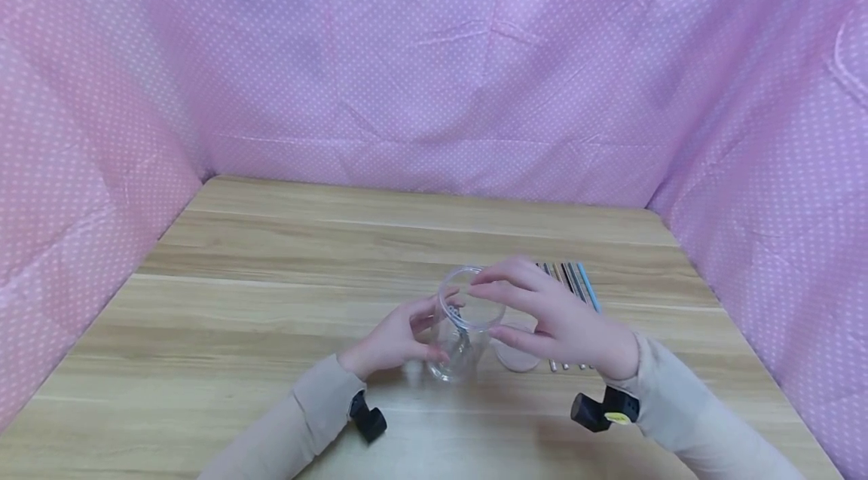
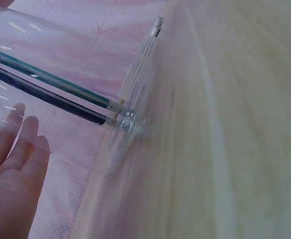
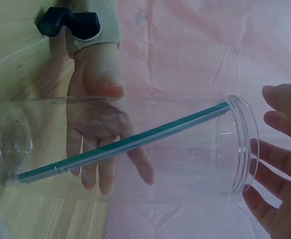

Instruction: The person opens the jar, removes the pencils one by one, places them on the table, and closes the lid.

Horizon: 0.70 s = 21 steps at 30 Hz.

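A clear plastic jar point(image 1: 456, 359) stands on the table with its mouth up. A green pencil point(image 2: 61, 83) and a dark pencil point(image 2: 51, 98) lean inside it, their eraser ends down at the base. My left hand point(image 1: 393, 340) holds the jar loosely round its side, thumb on the near side and fingers on the far side. Over the rim, my right hand point(image 1: 556, 314) hovers with fingers spread and bent slightly; nothing is between them. Beside the jar, partly under the right hand, a clear round lid point(image 1: 517, 353) lies on the table.
Several pencils lie in a row to the right, a light blue pencil point(image 1: 588, 288) outermost; my right hand hides part of the row. Pink dotted cloth point(image 1: 434, 73) hangs round the wood-grain table point(image 1: 271, 254) at the back and sides.
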{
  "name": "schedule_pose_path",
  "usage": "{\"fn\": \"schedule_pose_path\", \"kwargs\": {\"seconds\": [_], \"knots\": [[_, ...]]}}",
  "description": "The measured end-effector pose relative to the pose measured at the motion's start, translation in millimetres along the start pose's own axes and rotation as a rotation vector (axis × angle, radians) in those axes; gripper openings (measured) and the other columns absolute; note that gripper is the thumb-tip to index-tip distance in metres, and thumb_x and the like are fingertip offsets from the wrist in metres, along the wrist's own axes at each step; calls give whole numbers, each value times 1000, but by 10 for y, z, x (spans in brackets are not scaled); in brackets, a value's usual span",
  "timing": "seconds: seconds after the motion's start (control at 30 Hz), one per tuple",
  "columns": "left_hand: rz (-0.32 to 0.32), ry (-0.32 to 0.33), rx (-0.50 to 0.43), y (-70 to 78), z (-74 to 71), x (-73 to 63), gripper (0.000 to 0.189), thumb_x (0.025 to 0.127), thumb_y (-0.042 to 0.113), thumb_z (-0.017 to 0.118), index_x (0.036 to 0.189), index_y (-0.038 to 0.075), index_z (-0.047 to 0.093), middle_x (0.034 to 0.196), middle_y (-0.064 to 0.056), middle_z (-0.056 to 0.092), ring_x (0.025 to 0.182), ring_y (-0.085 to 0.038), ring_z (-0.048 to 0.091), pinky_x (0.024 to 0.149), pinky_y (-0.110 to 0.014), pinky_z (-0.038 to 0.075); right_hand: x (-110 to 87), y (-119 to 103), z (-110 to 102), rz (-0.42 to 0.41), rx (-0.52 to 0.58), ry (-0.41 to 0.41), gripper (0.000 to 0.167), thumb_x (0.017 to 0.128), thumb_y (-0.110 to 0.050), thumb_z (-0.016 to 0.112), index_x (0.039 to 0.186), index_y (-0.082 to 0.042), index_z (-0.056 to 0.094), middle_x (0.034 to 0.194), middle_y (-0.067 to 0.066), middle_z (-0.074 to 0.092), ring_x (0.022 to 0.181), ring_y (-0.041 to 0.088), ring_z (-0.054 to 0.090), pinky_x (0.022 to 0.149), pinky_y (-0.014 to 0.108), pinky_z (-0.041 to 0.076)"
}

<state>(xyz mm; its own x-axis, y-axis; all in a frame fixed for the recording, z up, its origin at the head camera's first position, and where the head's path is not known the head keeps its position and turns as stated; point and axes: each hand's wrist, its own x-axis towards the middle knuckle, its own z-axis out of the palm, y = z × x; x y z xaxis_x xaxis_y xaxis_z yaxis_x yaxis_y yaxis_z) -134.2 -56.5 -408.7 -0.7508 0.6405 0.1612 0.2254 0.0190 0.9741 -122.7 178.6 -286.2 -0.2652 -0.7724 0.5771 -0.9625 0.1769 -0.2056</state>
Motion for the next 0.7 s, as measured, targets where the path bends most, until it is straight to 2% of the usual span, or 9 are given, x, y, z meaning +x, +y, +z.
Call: {"fn": "schedule_pose_path", "kwargs": {"seconds": [0.17, 0.37, 0.57, 0.7], "knots": [[6, 6, -13, -1, -16, 10, 81, 72, 0, 77, 144, 8, 40, 147, -7, 42, 137, -27, 37, 115, -42, 31, 32, -18, 7, -10, 7, -64, 41, 92, -23, 60, 130, -8, 54, 126, 9, 55, 116, 23, 49, 98, 34, 43], [11, 5, -13, 5, -31, 14, 83, 73, -1, 77, 145, 9, 37, 151, -5, 36, 137, -28, 37, 114, -42, 31, 54, -36, 14, -14, -20, -103, 41, 94, -29, 57, 130, -9, 54, 130, 7, 54, 120, 24, 49, 100, 38, 43], [-5, 1, -13, 6, -35, 8, 81, 74, 0, 76, 145, 11, 38, 151, -4, 36, 137, -27, 37, 115, -44, 30, 69, -35, 45, -37, -39, -136, 45, 91, -29, 61, 131, -9, 53, 131, 10, 53, 122, 25, 47, 103, 40, 40], [-16, 0, -19, 4, -34, -2, 79, 74, -1, 75, 144, 11, 40, 150, -4, 38, 137, -28, 37, 115, -46, 30, 66, -32, 66, -41, -53, -145, 45, 94, -33, 57, 131, -9, 54, 132, 10, 52, 123, 25, 46, 104, 41, 39]]}}
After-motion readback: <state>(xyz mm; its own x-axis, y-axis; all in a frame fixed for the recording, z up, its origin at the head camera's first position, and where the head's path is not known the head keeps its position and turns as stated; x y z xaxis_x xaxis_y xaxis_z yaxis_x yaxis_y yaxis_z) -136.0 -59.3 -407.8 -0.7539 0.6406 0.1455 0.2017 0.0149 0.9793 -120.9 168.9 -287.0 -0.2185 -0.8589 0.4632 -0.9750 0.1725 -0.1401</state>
